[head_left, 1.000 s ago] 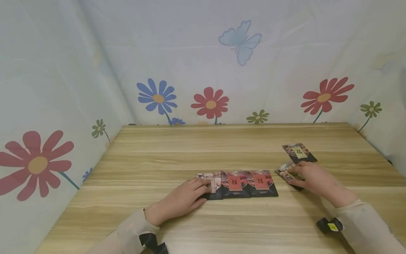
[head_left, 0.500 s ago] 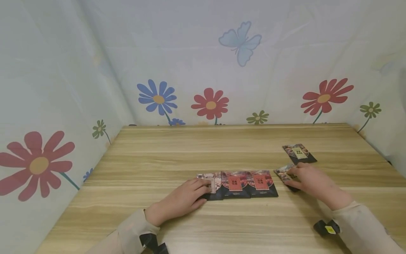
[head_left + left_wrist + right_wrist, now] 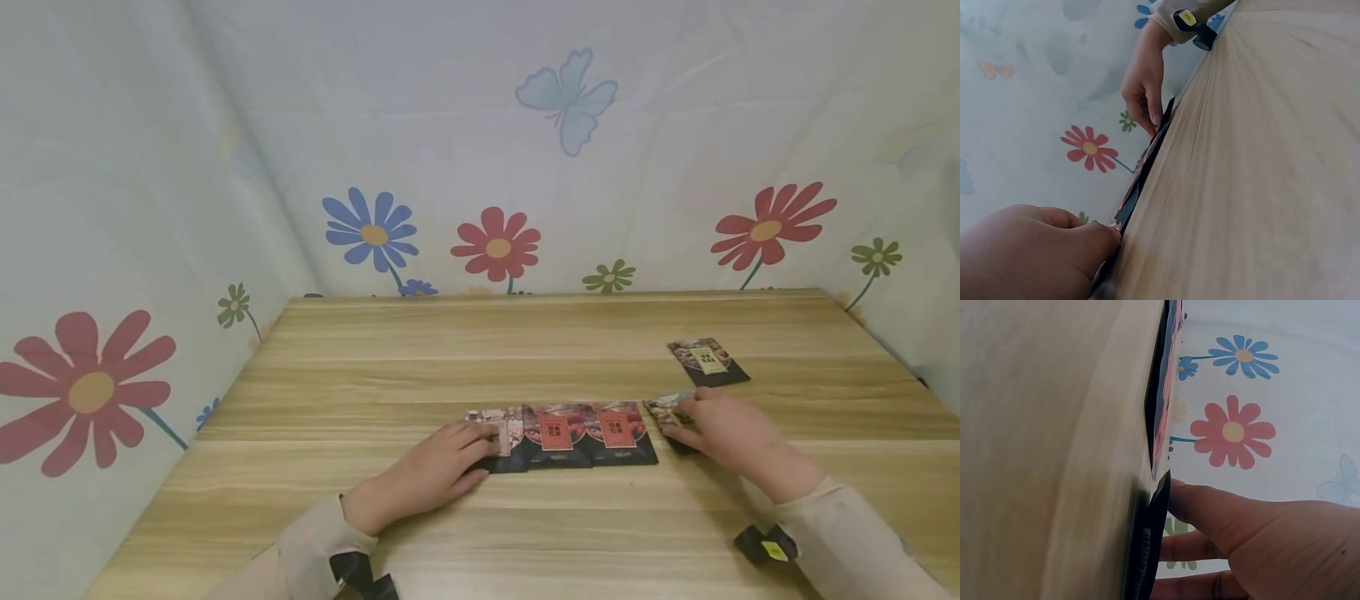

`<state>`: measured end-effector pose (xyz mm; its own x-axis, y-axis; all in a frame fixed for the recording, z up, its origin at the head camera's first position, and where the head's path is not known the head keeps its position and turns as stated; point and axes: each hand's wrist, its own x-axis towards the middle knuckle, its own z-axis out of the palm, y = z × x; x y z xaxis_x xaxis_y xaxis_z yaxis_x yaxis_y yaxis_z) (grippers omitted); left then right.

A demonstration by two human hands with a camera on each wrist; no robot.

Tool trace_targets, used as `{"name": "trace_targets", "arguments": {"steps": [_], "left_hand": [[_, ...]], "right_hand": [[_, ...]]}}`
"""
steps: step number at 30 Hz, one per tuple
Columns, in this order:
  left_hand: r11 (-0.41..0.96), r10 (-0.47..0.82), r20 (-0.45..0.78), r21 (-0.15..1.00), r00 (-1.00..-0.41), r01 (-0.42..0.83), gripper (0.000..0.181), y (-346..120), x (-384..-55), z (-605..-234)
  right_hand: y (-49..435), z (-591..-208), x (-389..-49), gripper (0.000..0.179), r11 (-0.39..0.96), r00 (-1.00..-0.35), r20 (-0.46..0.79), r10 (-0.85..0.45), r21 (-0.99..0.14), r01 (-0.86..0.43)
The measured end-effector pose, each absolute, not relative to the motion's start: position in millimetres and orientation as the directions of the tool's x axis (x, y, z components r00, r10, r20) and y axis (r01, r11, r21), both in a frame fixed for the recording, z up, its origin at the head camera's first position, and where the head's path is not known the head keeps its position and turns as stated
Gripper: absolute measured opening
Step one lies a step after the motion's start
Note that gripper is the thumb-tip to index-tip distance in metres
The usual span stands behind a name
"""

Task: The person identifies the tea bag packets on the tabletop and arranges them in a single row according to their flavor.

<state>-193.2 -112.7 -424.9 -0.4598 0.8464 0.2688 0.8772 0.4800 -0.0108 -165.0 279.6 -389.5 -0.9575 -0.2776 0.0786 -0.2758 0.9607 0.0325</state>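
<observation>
In the head view my left hand (image 3: 431, 471) rests its fingers on a flat black packet with a pale pink print (image 3: 512, 429), covering its left part. Two matching packets with red labels, one in the middle (image 3: 557, 435) and one on the right (image 3: 619, 433), continue the row beside it. My right hand (image 3: 738, 437) holds a dark packet with a colourful print (image 3: 663, 412) by thumb and fingers, just right of the row. Seen from the right wrist, this packet (image 3: 1147, 550) tilts up from the table, close to the row's end. My hand hides much of its front.
Another dark packet with a yellow label (image 3: 708, 361) lies farther back, behind my right hand. All lie on a wood-grain table (image 3: 420, 358), with a flowered curtain (image 3: 660, 167) behind and along the sides. Each wrist carries a small black camera.
My right hand has drawn the colourful packet slightly left, nearer the row's right end. My left hand and the packets in the row have stayed put.
</observation>
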Motion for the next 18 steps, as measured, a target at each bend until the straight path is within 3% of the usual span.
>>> {"name": "trace_targets", "arguments": {"steps": [18], "left_hand": [[0.475, 0.847, 0.281, -0.019, -0.451, 0.88, 0.032, -112.8, -194.4, -427.1]], "right_hand": [[268.7, -392.1, -160.0, 0.034, 0.949, -0.934, 0.169, -0.314, 0.098, -0.301]]}}
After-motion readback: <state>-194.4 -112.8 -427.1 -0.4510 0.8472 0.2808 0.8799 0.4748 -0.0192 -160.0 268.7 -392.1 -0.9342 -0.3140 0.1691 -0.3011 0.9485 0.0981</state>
